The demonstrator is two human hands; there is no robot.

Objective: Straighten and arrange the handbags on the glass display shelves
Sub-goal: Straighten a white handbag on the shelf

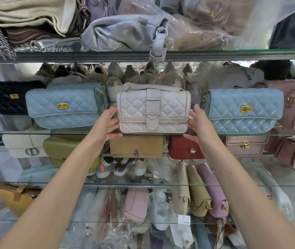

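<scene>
- White quilted handbag (153, 109) stands upright at the front edge of the middle glass shelf (71, 133), centred, front flap with strap closure facing out.
- Left hand (108, 123) open, fingers spread, palm against the bag's left side; thumb under its lower left corner at the shelf edge.
- Right hand (198, 123) open, fingers spread, pressed to the bag's right side; thumb near the lower right corner.
- Left blue quilted bag (66, 105) just beside the white bag on the same shelf, gold clasp; right blue quilted bag (244, 109) on the other side, same type.
- Black quilted bag (6, 97) at the shelf's far left, partly behind the left blue bag.
- Tan bag (137, 146) and red bag (184, 148) on the shelf below, under the white bag.
</scene>
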